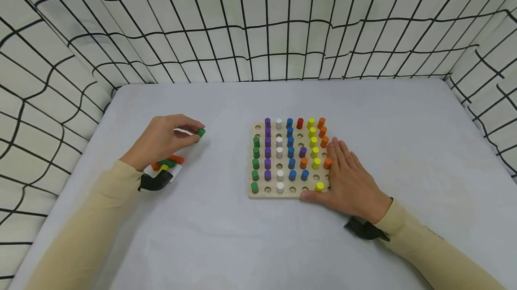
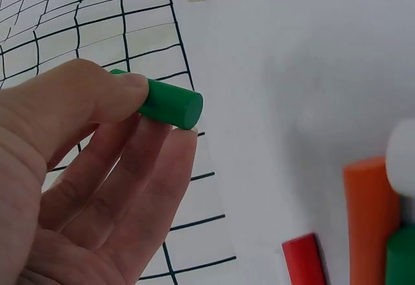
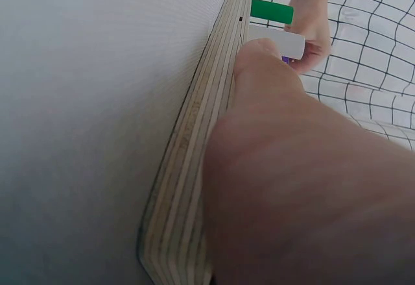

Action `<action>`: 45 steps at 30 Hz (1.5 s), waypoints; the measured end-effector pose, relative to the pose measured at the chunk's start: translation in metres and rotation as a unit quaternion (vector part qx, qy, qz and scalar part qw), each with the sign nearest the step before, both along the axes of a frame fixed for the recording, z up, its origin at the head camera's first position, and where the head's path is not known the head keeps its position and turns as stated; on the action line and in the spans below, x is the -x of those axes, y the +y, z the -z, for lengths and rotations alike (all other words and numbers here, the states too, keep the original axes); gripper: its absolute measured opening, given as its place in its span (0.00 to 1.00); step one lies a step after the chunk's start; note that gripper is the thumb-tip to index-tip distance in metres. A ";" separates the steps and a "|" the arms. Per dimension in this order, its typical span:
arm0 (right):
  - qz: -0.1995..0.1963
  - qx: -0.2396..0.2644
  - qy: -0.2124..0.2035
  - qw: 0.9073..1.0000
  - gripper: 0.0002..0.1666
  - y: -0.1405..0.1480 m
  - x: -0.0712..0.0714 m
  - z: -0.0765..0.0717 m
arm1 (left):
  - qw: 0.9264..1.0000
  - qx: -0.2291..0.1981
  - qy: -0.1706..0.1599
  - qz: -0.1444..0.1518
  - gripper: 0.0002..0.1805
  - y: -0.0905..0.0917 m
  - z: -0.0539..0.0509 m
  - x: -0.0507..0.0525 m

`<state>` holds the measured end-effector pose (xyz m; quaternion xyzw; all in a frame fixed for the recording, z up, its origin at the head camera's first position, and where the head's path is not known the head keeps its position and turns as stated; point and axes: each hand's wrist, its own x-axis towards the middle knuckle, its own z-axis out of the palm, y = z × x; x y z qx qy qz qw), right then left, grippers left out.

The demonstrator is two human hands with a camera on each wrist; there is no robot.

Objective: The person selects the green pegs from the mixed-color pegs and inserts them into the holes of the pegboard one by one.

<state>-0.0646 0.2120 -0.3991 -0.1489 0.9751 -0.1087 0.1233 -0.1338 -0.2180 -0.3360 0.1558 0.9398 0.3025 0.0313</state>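
My left hand [image 1: 165, 135] pinches a green peg [image 2: 172, 103] between thumb and fingers, above the table to the left of the wooden pegboard [image 1: 274, 195]. Upright pegs stand in the board's holes, mostly in columns of one colour: green, purple, white, blue, yellow and orange. A red peg [image 1: 300, 123] stands in the back row. Some holes hold no peg. Across the board's right side lies my right hand [image 1: 351, 186], its fingers straight and its thumb at the front edge. In the right wrist view, that thumb touches the board beside a white peg [image 3: 292, 43].
Loose pegs lie in a small pile under my left wrist, among them an orange peg [image 1: 176, 159] and a red peg [image 2: 303, 259]. A white cloth covers the table [image 1: 194, 236]. Black netting [image 1: 266, 25] over white panels surrounds the back and sides.
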 end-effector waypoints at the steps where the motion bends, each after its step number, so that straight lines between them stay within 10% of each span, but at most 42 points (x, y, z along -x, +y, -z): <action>1: 0.000 0.000 0.000 1.000 0.84 0.000 0.000 0.000 | 1.000 -0.004 0.003 0.002 0.14 0.001 0.001 0.001; 45: 0.007 -0.002 -0.003 1.000 0.86 0.000 0.001 0.001 | 0.993 -0.117 0.008 0.005 0.13 0.058 0.016 0.031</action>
